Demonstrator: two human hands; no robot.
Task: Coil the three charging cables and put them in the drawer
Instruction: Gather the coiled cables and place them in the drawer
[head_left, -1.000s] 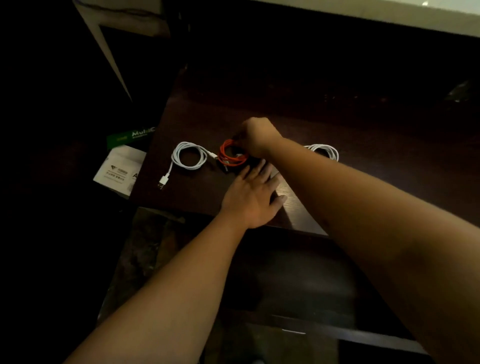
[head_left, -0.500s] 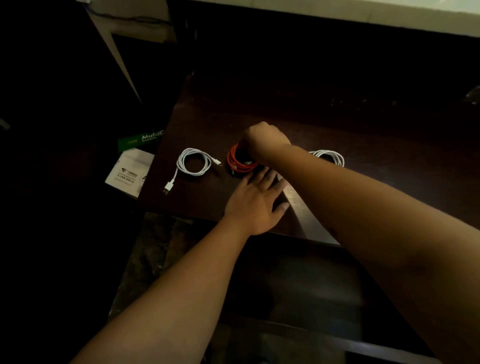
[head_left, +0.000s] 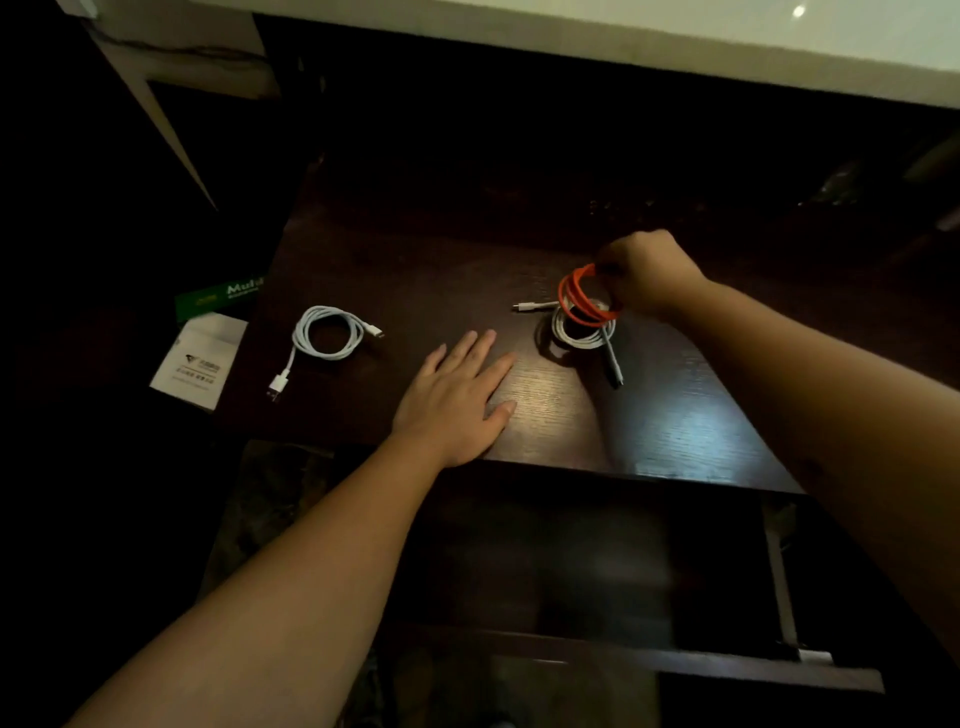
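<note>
Our right hand pinches the coiled orange cable just above the grey-tipped white coil, our left hand lies flat and empty on the desk between that coil and the other white cable, nearer the latter, with the open drawer below.

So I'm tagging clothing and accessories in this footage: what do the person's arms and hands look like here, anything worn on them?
Both forearms are bare as far as the frame shows: no sleeves visible. The left hand and the right hand wear no gloves, and no watch or bracelet shows at either wrist. No ring shows on the left fingers; the right fingers are mostly hidden. The light is dim, so fine marks cannot be ruled out.
</note>
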